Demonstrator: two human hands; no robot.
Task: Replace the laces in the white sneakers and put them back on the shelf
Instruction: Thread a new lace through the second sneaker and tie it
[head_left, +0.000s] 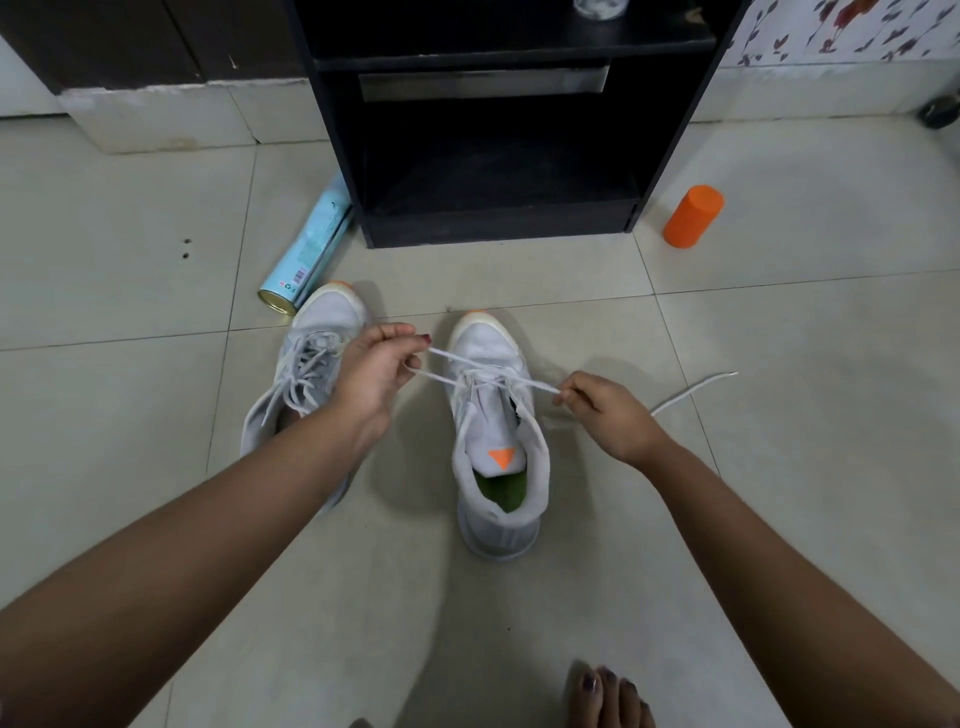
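Lacing centre sneaker (500, 467), threaded through toe-end eyelets only. Holding lace (540, 387) taut, ends pinched in left hand (382, 364) at 10 o'clock of shoe, right hand (605, 410) at 3 o'clock. Next, likely: crossing ends, threading higher eyelets evenly. Afterwards onto shelf (498, 228) at 12.

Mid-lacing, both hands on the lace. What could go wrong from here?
1. Neither left hand nor right hand steadies the sneaker; pulling the lace sideways could tip or drag it.
2. A long lace tail trails on the floor past the right hand, so the ends may finish uneven.
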